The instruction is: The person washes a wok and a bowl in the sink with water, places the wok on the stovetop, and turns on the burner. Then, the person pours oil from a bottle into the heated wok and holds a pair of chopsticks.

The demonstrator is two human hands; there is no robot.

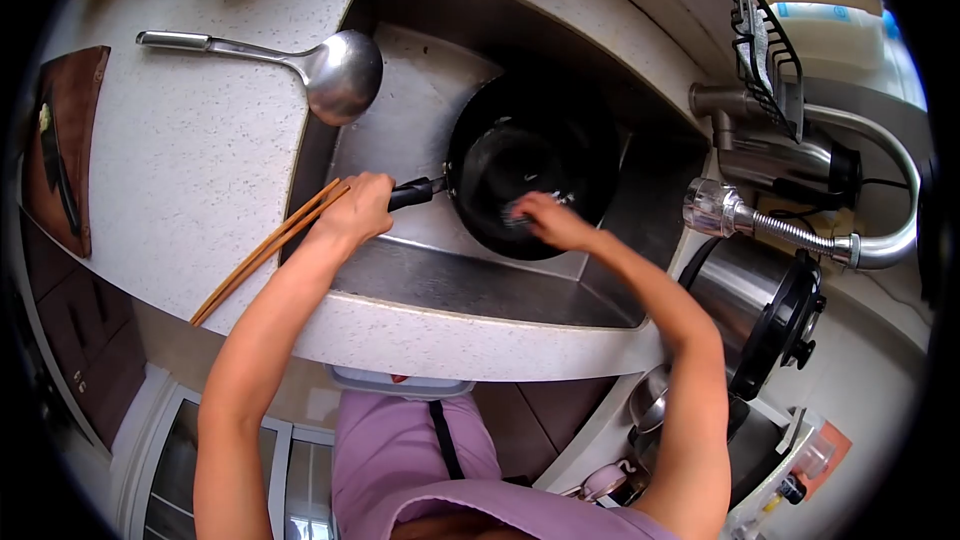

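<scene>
A black wok [480, 140] rests in the steel sink [400, 70], with a little water inside. My left hand [362, 208] is closed around the end of its black handle [410, 194]. Inside the wok, my right hand [548, 220] has its fingers closed on a small greyish scrubber [516, 216], pressed to the near part of the wall. Wooden chopsticks [262, 250] lie across the counter edge beside my left hand. On the sink's left rim lies a steel ladle [343, 75], its handle pointing left.
A flexible faucet [780, 230] reaches over the sink's right edge, near a steel pot [740, 285]. A wire rack [768, 60] stands at the back right. At the far left, a knife [58, 165] lies on a brown board [85, 110].
</scene>
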